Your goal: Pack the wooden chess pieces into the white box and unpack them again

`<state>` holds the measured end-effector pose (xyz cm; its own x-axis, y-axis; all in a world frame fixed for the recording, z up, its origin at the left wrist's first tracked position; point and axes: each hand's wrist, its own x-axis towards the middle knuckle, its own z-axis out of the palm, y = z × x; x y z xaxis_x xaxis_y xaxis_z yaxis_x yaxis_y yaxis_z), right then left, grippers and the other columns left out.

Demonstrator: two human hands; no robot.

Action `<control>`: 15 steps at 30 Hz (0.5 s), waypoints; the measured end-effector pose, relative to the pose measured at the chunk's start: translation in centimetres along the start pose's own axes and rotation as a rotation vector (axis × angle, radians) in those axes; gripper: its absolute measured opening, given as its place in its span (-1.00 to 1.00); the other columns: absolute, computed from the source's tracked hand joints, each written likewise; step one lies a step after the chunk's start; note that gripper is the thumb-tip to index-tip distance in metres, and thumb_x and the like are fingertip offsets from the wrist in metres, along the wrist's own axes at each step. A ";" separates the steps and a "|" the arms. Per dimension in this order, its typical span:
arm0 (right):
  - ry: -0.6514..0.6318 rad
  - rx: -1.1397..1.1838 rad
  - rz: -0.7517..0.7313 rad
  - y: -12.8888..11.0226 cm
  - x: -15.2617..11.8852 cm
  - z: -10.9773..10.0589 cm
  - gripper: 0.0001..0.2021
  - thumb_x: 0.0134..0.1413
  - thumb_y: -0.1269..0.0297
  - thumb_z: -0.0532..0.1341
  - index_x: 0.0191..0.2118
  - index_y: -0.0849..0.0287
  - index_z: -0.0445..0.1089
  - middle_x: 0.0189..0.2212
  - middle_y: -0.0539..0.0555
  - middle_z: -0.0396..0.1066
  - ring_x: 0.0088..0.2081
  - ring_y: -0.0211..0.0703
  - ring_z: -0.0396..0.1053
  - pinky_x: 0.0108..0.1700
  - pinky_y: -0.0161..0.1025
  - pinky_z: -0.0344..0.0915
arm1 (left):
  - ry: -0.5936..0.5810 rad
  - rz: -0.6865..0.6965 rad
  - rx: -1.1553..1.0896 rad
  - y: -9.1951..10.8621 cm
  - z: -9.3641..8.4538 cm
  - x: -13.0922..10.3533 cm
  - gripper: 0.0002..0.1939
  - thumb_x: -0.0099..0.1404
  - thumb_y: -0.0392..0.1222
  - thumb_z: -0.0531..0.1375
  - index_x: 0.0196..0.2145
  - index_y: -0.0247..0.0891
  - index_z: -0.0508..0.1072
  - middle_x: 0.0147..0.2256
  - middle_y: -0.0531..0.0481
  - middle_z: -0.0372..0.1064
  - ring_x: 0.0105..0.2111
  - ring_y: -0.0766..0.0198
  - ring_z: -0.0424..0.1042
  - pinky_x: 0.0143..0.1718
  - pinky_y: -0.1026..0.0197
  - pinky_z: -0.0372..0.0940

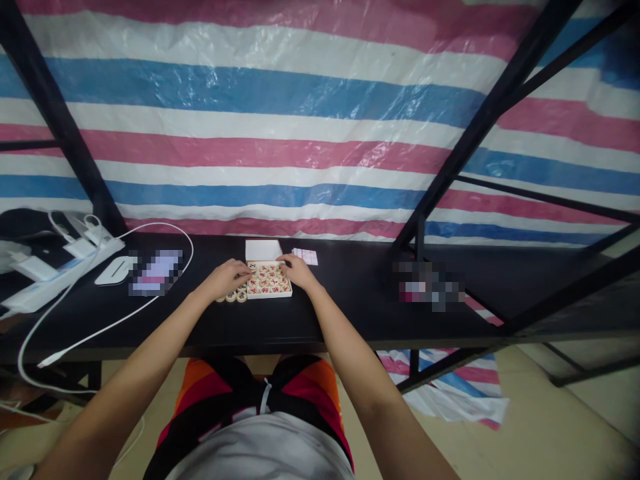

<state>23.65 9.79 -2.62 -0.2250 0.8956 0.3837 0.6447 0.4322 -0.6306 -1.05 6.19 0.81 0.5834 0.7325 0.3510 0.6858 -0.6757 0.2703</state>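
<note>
A white box point(270, 295) on the black desk holds rows of round cream pieces with red characters. Its white lid point(263, 250) stands behind it. My left hand point(227, 277) is at the box's left edge, fingers bent over the pieces there; what they grip, if anything, is too small to tell. Beneath and beside that hand, several round pieces with dark characters point(236, 296) lie on the desk. My right hand point(296, 268) reaches over the box's back right corner with its fingertips at the rim, and whether it pinches a piece is hidden.
Folded printed paper point(306, 256) lies right of the lid. At the left are a power strip point(65, 273) with white chargers, a looping white cable point(107, 323) and a blurred phone-like item point(156, 272). Blurred objects point(430, 287) sit at the right, near the black frame point(450, 150).
</note>
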 end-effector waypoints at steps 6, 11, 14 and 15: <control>-0.002 0.006 -0.008 -0.2 -0.2 -0.2 -0.76 0.01 0.40 0.11 -0.19 0.16 0.44 -0.23 0.06 0.38 -0.22 -0.22 0.29 -0.08 -0.25 0.19 | -0.008 0.056 0.112 1.2 -0.7 -0.1 -0.64 0.33 -0.04 -0.04 -0.25 -0.23 0.50 -0.24 -0.09 0.39 -0.21 0.16 0.31 -0.16 0.14 0.21; -0.008 0.008 -0.017 0.0 -0.1 -0.1 -0.76 -0.01 0.31 0.17 -0.17 0.15 0.44 -0.23 0.07 0.38 -0.22 -0.20 0.29 -0.08 -0.24 0.19 | -0.006 0.048 0.155 1.4 -0.8 -0.1 -0.64 0.33 -0.03 -0.04 -0.26 -0.24 0.49 -0.26 -0.09 0.38 -0.22 0.15 0.30 -0.15 0.13 0.20; -0.009 0.008 -0.019 0.1 -0.1 -0.1 -0.76 -0.01 0.32 0.17 -0.17 0.15 0.44 -0.21 0.07 0.37 -0.19 -0.19 0.30 -0.06 -0.23 0.19 | -0.011 0.033 0.145 1.5 -0.8 -0.1 -0.63 0.33 -0.02 -0.05 -0.26 -0.23 0.49 -0.25 -0.09 0.38 -0.22 0.16 0.30 -0.14 0.14 0.21; -0.012 0.008 -0.017 0.2 -0.1 0.0 -0.76 -0.02 0.32 0.18 -0.17 0.15 0.44 -0.21 0.07 0.37 -0.18 -0.19 0.30 -0.05 -0.23 0.19 | -0.010 0.022 0.136 1.5 -0.9 -0.1 -0.63 0.33 -0.01 -0.05 -0.25 -0.23 0.49 -0.24 -0.09 0.38 -0.21 0.16 0.30 -0.14 0.14 0.21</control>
<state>23.79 9.80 -2.71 -0.2449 0.8893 0.3861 0.6345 0.4482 -0.6297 -0.47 5.00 1.95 0.6026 0.7190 0.3464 0.7251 -0.6746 0.1388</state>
